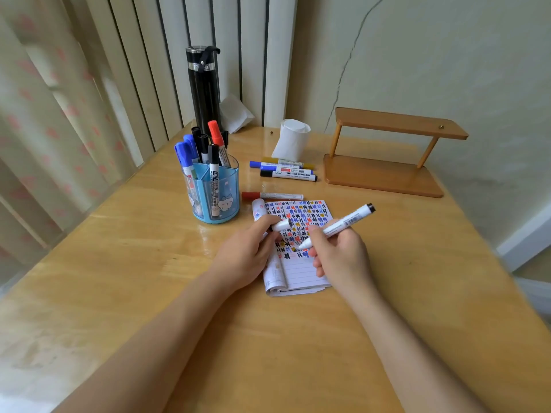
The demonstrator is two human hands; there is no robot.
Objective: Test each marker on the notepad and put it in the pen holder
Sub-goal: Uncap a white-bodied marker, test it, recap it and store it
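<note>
Wood tabletop (149,263) open round notepad (301,278); rt hand's (343,254) marker (343,223) tip on it.

Left grip (247,251) pinches a cap (283,225); right grip (340,251) holds a marker (343,223) pen-fashion.

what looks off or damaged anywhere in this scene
A long wall crack curves down toward the wooden stand. The notepad has its top-left page edge curled into a roll. Nothing looks spilled.
</note>
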